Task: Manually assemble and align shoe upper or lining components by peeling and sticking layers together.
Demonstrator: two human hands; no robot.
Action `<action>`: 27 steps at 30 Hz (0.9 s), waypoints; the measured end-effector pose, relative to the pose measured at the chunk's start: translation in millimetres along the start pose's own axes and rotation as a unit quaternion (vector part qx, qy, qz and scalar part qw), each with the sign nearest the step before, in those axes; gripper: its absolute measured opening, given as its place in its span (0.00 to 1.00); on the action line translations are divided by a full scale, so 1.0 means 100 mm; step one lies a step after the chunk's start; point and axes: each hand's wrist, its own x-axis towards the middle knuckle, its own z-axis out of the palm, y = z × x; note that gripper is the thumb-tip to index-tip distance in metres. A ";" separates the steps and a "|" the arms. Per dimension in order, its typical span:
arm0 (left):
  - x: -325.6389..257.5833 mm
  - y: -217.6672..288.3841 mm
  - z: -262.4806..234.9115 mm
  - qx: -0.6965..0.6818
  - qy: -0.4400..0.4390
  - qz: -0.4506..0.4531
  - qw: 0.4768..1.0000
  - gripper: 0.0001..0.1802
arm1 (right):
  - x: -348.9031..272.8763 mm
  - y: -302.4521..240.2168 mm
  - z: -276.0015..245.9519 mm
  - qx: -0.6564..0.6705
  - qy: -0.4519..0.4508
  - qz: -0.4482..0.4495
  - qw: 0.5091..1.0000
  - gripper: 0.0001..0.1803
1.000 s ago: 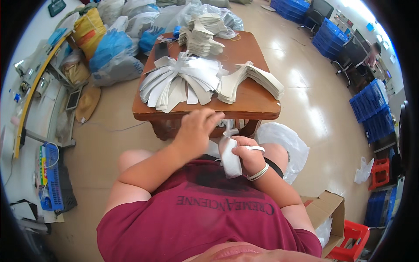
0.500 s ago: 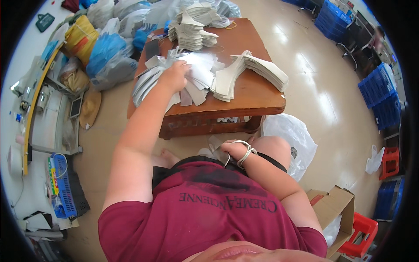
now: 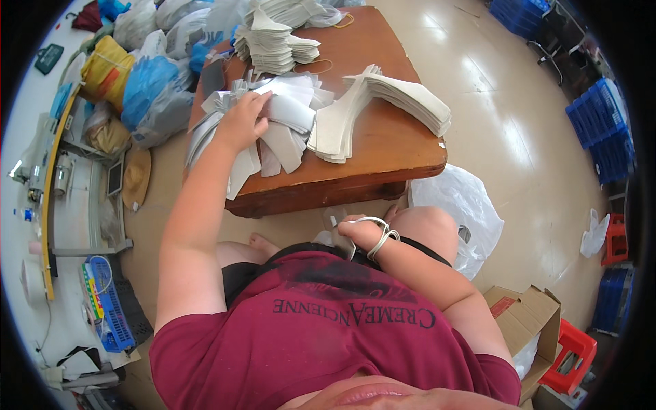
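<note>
My left hand (image 3: 247, 121) rests over a fanned spread of thin white and grey flat pieces (image 3: 285, 140) on the wooden table, its fingers stretched and the thumb apart. No piece shows gripped in it. Close to my lap, my right hand (image 3: 361, 234) is closed on a thin pale flat piece (image 3: 340, 238), partly hidden by the fingers. Several white bands (image 3: 387, 236) loop round that hand and wrist. Right of the spread lies a stack of cream curved pieces (image 3: 348, 123), fanned into a bent shape. Farther back stand piled stacks of similar cream pieces (image 3: 270, 44).
The brown wooden table (image 3: 389, 154) stands before my knees. Full plastic bags (image 3: 160, 96) crowd its left side. A white plastic bag (image 3: 471, 219) lies by my right knee. Near my right elbow are a cardboard box (image 3: 526, 314) and a red stool (image 3: 572, 352). Blue crates (image 3: 594, 123) line the right.
My left hand has drawn back a little to the left over the fanned pieces, its thumb now apart. The view has shifted slightly; my right hand stays by my lap.
</note>
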 end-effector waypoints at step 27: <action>-0.72 -0.66 -1.19 -0.083 0.492 -0.116 0.859 0.21 | -0.15 -0.03 0.02 -0.010 -0.011 -0.013 1.000 0.16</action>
